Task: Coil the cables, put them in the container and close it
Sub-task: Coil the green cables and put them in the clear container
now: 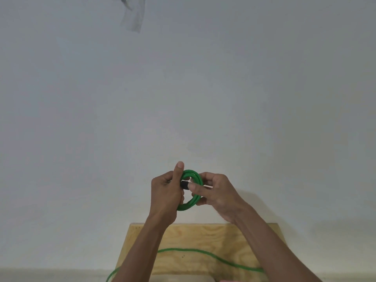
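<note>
Most of the view is a plain pale wall with a strip of translucent tape stuck near its top edge, and below it, at the bottom centre, stands a light plywood board whose far edge runs level across the frame. Two bare forearms rise from the lower edge and meet in front of the wall above the board. Between them the green cable is wound into a small coil of several turns, held up in the air, well apart from the board; the coil faces the camera nearly flat-on, a slightly stretched ring whose long axis runs up and down with a lean to the left at its bottom. The left hand grips the coil's left side, fingers curled round the turns and thumb straight up along the rim. The right hand has its fingers curled round the right side of the coil, while its thumb and forefinger pinch a short black connector that lies across the ring's opening, pointing left toward the other hand. The loose tail of the same cable trails over the board below, arching from the lower left up across the wood and sloping down to the right behind the right forearm
</note>
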`<state>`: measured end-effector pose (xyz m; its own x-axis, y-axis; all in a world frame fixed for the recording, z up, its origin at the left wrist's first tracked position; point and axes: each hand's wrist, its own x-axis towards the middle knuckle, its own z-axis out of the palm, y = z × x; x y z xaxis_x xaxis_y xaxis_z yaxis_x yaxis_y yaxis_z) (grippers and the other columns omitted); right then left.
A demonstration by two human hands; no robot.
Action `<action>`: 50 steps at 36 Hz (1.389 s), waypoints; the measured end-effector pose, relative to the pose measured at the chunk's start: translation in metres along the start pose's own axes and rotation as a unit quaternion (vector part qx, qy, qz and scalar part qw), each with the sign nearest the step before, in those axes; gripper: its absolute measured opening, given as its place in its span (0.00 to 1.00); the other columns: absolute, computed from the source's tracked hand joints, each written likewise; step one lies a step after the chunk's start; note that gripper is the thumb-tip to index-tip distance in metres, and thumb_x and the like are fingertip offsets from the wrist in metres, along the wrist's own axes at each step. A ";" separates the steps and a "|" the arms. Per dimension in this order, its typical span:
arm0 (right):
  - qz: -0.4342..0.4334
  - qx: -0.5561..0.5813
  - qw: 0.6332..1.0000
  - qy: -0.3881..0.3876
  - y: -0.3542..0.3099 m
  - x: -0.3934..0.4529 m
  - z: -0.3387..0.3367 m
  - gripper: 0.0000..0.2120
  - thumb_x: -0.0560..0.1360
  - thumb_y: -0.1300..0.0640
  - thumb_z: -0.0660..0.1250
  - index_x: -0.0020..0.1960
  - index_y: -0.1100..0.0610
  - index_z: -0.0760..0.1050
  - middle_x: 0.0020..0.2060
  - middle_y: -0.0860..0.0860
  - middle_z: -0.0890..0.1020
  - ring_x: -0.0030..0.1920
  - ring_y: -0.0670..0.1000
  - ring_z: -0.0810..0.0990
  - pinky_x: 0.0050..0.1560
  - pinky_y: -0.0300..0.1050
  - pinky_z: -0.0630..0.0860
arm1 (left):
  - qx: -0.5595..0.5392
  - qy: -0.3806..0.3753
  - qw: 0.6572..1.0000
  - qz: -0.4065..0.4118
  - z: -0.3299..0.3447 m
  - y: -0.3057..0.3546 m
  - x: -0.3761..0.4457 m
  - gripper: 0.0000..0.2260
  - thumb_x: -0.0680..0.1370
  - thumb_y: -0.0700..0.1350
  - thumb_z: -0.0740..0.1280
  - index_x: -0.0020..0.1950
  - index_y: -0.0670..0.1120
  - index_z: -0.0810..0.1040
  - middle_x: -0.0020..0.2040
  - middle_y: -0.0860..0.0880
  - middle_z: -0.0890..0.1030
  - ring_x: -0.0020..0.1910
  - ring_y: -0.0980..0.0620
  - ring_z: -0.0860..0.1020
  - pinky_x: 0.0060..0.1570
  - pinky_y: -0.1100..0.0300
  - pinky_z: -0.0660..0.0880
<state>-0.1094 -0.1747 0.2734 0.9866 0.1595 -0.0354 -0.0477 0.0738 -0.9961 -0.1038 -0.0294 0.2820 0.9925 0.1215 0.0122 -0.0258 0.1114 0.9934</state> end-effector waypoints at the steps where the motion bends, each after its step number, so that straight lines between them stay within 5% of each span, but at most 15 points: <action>1: -0.016 -0.037 0.999 0.031 0.001 0.000 0.003 0.08 0.73 0.56 0.76 0.50 0.58 0.82 0.45 0.55 0.84 0.40 0.52 0.83 0.41 0.44 0.81 | 0.005 0.014 1.000 -0.001 0.001 -0.001 0.000 0.24 0.79 0.57 0.67 0.40 0.36 0.83 0.23 0.47 0.69 0.23 0.49 0.63 0.24 0.60 0.62; 5: -0.082 -0.193 0.969 0.131 0.007 0.000 0.016 0.08 0.73 0.48 0.74 0.47 0.51 0.80 0.43 0.47 0.85 0.42 0.51 0.83 0.40 0.47 0.82 | 0.031 0.046 0.998 0.009 0.005 -0.005 -0.004 0.23 0.81 0.57 0.64 0.40 0.39 0.83 0.22 0.52 0.72 0.23 0.52 0.67 0.24 0.61 0.66; 9: -0.120 -0.268 0.937 0.189 0.014 -0.001 0.029 0.07 0.77 0.47 0.70 0.48 0.51 0.78 0.43 0.45 0.83 0.43 0.44 0.80 0.42 0.36 0.75 | 0.040 0.054 0.998 0.012 0.006 -0.007 -0.005 0.21 0.80 0.58 0.66 0.38 0.43 0.81 0.23 0.51 0.70 0.23 0.52 0.68 0.27 0.58 0.67; 16: -0.124 -0.236 0.957 0.109 0.010 -0.001 0.024 0.08 0.76 0.52 0.72 0.54 0.47 0.79 0.43 0.43 0.83 0.45 0.44 0.81 0.44 0.35 0.77 | 0.017 0.047 0.998 0.023 0.002 -0.010 -0.006 0.18 0.81 0.57 0.65 0.43 0.43 0.80 0.26 0.50 0.75 0.25 0.50 0.67 0.25 0.58 0.66; 20: -0.152 -0.260 0.939 0.168 0.016 0.001 0.027 0.07 0.76 0.51 0.72 0.52 0.50 0.80 0.43 0.43 0.83 0.44 0.45 0.80 0.44 0.39 0.77 | 0.039 0.039 0.998 0.017 0.004 -0.011 -0.006 0.19 0.81 0.59 0.63 0.46 0.42 0.77 0.25 0.54 0.75 0.24 0.54 0.70 0.29 0.58 0.68; 24: -0.223 -0.322 0.890 0.234 0.029 0.002 0.037 0.07 0.78 0.58 0.69 0.56 0.55 0.79 0.47 0.48 0.83 0.43 0.44 0.77 0.44 0.33 0.71 | 0.047 0.035 0.998 0.013 0.009 -0.011 -0.007 0.19 0.81 0.60 0.61 0.50 0.44 0.74 0.28 0.50 0.75 0.24 0.55 0.72 0.26 0.62 0.70; 30: -0.217 -0.329 0.904 0.165 0.027 -0.003 0.027 0.19 0.78 0.57 0.69 0.68 0.52 0.75 0.54 0.45 0.82 0.52 0.41 0.79 0.52 0.22 0.68 | 0.053 0.045 0.997 0.022 0.007 -0.020 -0.009 0.20 0.80 0.63 0.61 0.50 0.46 0.74 0.27 0.55 0.76 0.24 0.56 0.72 0.30 0.55 0.73; 36: -0.241 -0.375 0.876 0.184 0.037 -0.002 0.020 0.12 0.77 0.61 0.70 0.60 0.55 0.78 0.51 0.48 0.84 0.49 0.46 0.80 0.50 0.20 0.65 | 0.075 0.027 0.997 0.024 0.012 -0.028 -0.015 0.19 0.80 0.63 0.58 0.51 0.48 0.73 0.32 0.52 0.77 0.26 0.56 0.74 0.31 0.58 0.73; 44: -0.211 -0.371 0.895 0.134 0.037 -0.011 0.012 0.19 0.76 0.56 0.71 0.67 0.50 0.75 0.53 0.47 0.82 0.50 0.47 0.80 0.54 0.37 0.74 | 0.079 0.034 0.996 0.006 0.012 -0.046 -0.018 0.23 0.75 0.68 0.60 0.50 0.47 0.74 0.35 0.49 0.80 0.27 0.52 0.74 0.31 0.53 0.74; 47: -0.229 -0.389 0.883 0.130 0.042 -0.012 0.003 0.12 0.75 0.55 0.72 0.58 0.50 0.79 0.46 0.47 0.83 0.44 0.47 0.79 0.47 0.43 0.77 | 0.093 0.028 0.995 0.012 0.016 -0.053 -0.024 0.21 0.79 0.64 0.59 0.49 0.46 0.75 0.34 0.49 0.78 0.27 0.52 0.74 0.30 0.57 0.72; 50: -0.226 -0.394 0.882 0.128 0.049 -0.018 -0.004 0.07 0.75 0.55 0.72 0.52 0.52 0.79 0.43 0.46 0.83 0.42 0.46 0.78 0.44 0.40 0.74 | 0.107 0.020 0.994 0.015 0.019 -0.061 -0.031 0.21 0.80 0.63 0.59 0.48 0.45 0.75 0.34 0.48 0.77 0.29 0.52 0.74 0.31 0.59 0.72</action>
<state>-0.1284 -0.1777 0.2247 0.8849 0.0549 0.4624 0.3833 -0.6500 -0.6562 -0.1308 -0.0585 0.2234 0.9861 0.1608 0.0426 -0.0260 -0.1043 0.9942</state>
